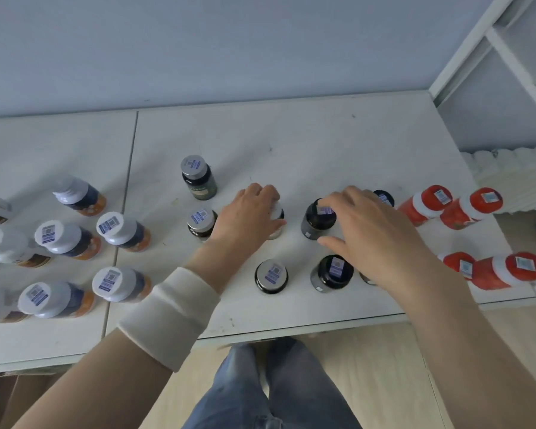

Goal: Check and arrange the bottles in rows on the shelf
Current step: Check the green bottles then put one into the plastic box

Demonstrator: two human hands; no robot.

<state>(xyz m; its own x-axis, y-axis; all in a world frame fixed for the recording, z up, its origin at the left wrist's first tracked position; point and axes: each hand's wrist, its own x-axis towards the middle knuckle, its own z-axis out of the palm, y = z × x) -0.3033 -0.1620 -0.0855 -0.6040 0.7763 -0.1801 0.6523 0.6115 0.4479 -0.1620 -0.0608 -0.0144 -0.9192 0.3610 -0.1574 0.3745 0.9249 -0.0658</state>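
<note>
Bottles stand in rows on a white shelf [291, 144]. My left hand [248, 212] grips a white-capped dark bottle [277, 213] from above, fingers curled round its cap. My right hand [369, 230] reaches over a black-capped bottle [319, 219], fingertips touching its cap, thumb spread below. More dark bottles stand around: silver-capped ones at the back [197, 178] and left [201, 222], a white-capped one [271, 276] and a black-capped one [333, 272] in front. Another black cap [384, 198] peeks out behind my right hand.
White-capped bottles with orange labels [123, 232] fill the left shelf panel. Red bottles [427, 204] lie in two rows at the right end. The shelf's front edge [291, 328] is near my legs. A white frame [508, 57] rises at the right.
</note>
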